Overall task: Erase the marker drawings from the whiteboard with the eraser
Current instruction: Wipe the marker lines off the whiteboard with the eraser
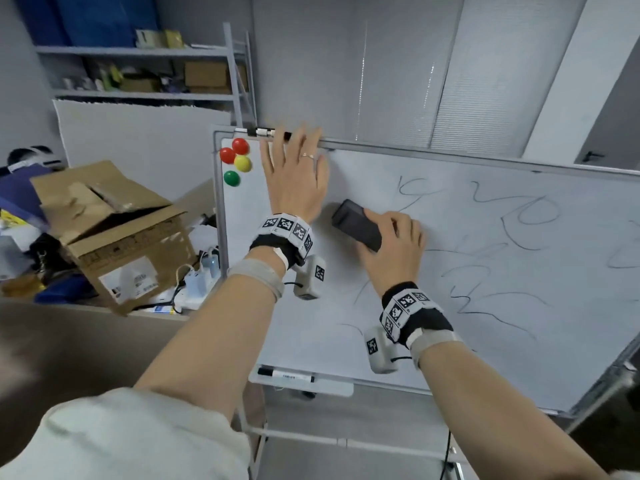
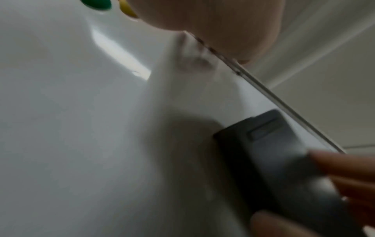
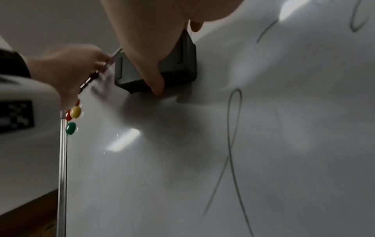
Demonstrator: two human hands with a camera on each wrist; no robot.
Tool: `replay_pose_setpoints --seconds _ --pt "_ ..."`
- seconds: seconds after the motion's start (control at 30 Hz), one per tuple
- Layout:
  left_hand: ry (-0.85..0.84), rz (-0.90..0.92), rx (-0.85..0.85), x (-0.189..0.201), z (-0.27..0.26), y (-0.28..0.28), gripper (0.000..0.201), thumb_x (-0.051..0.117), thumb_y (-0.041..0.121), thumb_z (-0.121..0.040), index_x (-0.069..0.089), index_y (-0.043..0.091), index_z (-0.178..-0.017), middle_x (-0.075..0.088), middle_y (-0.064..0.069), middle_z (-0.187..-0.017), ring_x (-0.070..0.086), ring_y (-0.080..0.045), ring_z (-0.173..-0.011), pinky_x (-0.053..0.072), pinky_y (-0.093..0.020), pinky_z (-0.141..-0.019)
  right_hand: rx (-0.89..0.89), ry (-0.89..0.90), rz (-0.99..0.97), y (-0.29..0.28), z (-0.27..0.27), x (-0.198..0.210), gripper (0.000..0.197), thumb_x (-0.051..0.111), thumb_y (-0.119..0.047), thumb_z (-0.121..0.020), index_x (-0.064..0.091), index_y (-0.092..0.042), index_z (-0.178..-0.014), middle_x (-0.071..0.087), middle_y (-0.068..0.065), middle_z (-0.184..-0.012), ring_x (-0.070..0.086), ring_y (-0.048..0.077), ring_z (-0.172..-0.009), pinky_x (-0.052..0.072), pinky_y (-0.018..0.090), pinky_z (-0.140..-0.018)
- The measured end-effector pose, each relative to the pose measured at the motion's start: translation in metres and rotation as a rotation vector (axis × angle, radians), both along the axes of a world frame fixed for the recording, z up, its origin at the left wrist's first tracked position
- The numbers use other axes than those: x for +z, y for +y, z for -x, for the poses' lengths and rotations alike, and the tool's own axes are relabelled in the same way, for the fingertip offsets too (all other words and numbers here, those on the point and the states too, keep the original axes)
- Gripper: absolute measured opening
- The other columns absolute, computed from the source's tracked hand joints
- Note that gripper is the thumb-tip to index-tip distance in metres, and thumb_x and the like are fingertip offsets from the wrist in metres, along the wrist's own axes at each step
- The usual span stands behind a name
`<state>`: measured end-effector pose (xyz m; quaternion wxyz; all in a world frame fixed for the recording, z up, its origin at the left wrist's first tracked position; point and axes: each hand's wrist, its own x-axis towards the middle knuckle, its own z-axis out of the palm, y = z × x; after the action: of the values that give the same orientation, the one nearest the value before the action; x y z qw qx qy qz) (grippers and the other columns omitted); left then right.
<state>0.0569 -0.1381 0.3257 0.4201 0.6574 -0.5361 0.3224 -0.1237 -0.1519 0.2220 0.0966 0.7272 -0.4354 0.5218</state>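
The whiteboard [image 1: 433, 258] stands tilted in view, with black marker scribbles [image 1: 519, 220] across its middle and right. My right hand [image 1: 388, 237] grips the dark grey eraser [image 1: 356, 225] and presses it flat on the board, just left of the scribbles. In the right wrist view the thumb lies across the eraser [image 3: 182, 67], and a looped stroke [image 3: 233, 128] runs below it. My left hand [image 1: 294, 174] lies flat on the board's upper left with fingers spread, its fingertips reaching the top rim. The left wrist view shows the eraser [image 2: 274, 152] close under that rim.
Red, yellow and green magnets [image 1: 237, 161] cluster in the board's top left corner. One marker [image 1: 285, 374] lies in the tray below, another marker [image 1: 266, 132] on the top rim. An open cardboard box [image 1: 114, 230] and a power strip sit to the left, shelves behind.
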Motion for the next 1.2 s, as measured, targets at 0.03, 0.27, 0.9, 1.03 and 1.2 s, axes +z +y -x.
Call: replay_pose_setpoints --seconds 0.03,0.27,0.9,1.03,1.2 --pt "-0.012 -0.012 0.006 0.001 0.001 -0.002 0.047 0.037 0.033 -0.097 0.05 0.025 -0.141 0.045 0.002 -0.148 0.027 -0.028 -0.147 0.017 -0.053 -0.123 -0.018 -0.03 0.01 -0.002 0.003 0.007 0.054 0.079 -0.026 -0.073 0.063 -0.028 -0.124 0.056 0.003 -0.111 0.047 0.027 -0.101 0.032 0.036 -0.088" --pt "0.009 0.086 -0.056 0.003 0.001 -0.008 0.045 0.043 0.019 -0.084 0.058 0.014 -0.126 0.053 -0.007 -0.135 0.038 -0.032 -0.137 0.025 -0.051 -0.12 -0.059 -0.324 -0.013 -0.008 -0.001 0.03 0.06 0.076 -0.05 -0.08 0.059 -0.022 -0.13 0.056 0.008 -0.118 0.05 0.028 -0.108 0.043 0.043 -0.095" --pt "0.178 0.249 -0.093 0.005 0.013 -0.013 0.03 0.044 0.017 -0.089 0.063 0.016 -0.111 0.061 -0.001 -0.123 0.039 -0.028 -0.137 0.027 -0.05 -0.118 -0.149 -0.359 0.032 -0.012 0.012 0.047 0.051 0.076 -0.043 -0.076 0.061 -0.016 -0.117 0.06 0.009 -0.109 0.057 0.031 -0.1 0.046 0.041 -0.086" --pt "0.118 0.215 -0.058 0.005 0.005 -0.009 0.031 0.043 0.017 -0.089 0.063 0.018 -0.113 0.061 -0.001 -0.122 0.039 -0.026 -0.138 0.018 -0.048 -0.124 -0.089 -0.174 0.073 -0.004 -0.017 0.046 0.047 0.075 -0.041 -0.072 0.066 -0.018 -0.112 0.061 0.007 -0.103 0.058 0.03 -0.093 0.042 0.038 -0.081" --pt "0.132 0.234 0.004 0.005 0.016 -0.013 0.027 0.046 0.018 -0.089 0.063 0.018 -0.11 0.06 0.0 -0.122 0.041 -0.026 -0.135 0.019 -0.05 -0.123 -0.183 -0.34 -0.039 -0.011 0.034 0.033 0.052 0.074 -0.046 -0.074 0.057 -0.016 -0.112 0.058 0.005 -0.106 0.057 0.029 -0.096 0.049 0.043 -0.083"
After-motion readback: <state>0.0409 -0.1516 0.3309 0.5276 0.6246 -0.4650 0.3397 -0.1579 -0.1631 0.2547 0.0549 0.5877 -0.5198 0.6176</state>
